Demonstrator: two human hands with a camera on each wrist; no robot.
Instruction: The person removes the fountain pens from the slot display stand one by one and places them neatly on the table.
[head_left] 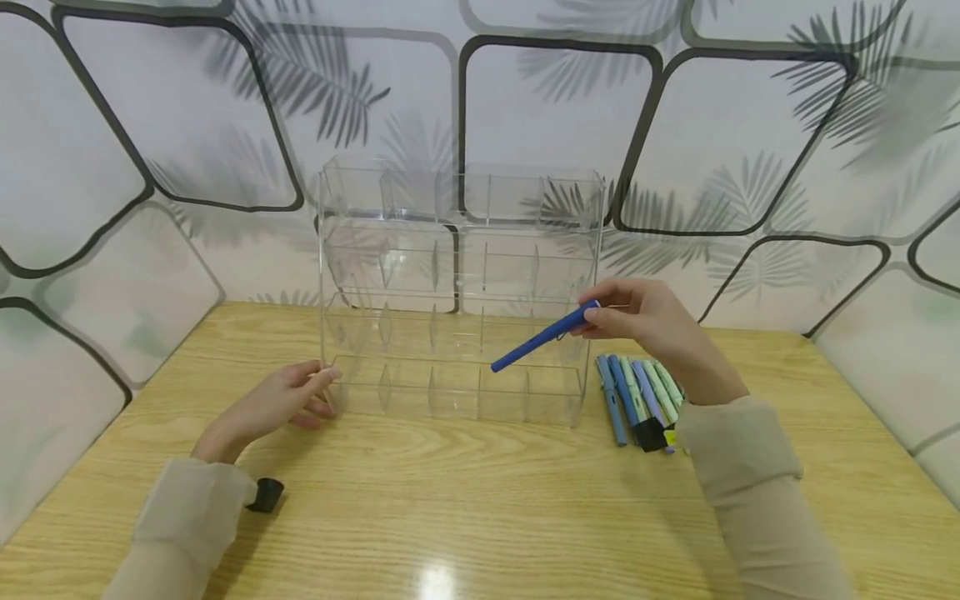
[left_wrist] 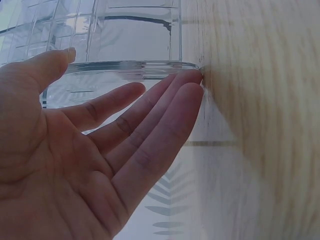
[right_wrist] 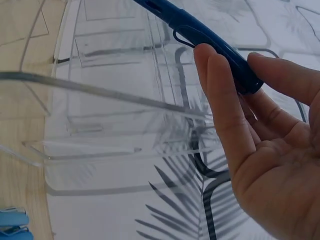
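Note:
A blue capped pen (head_left: 542,337) is pinched near its clip end between thumb and fingers of my right hand (head_left: 637,312). It slants down to the left, overlapping the lower right of a clear acrylic rack (head_left: 456,408) in the head view. In the right wrist view the pen's (right_wrist: 215,42) wire clip shows beside the fingers. My left hand (head_left: 281,404) is at the rack's lower left side, fingers nearly straight. The left wrist view puts its fingertips (left_wrist: 190,77) right at the bottom edge of the side panel, by the tabletop, with the thumb at the panel's other face.
Several blue, green and lilac pens (head_left: 637,383) lie side by side right of the rack, partly hidden by the right wrist and its black camera (head_left: 649,434). The wooden table (head_left: 420,508) meets a patterned wall (head_left: 555,125) behind the tiered, divided rack.

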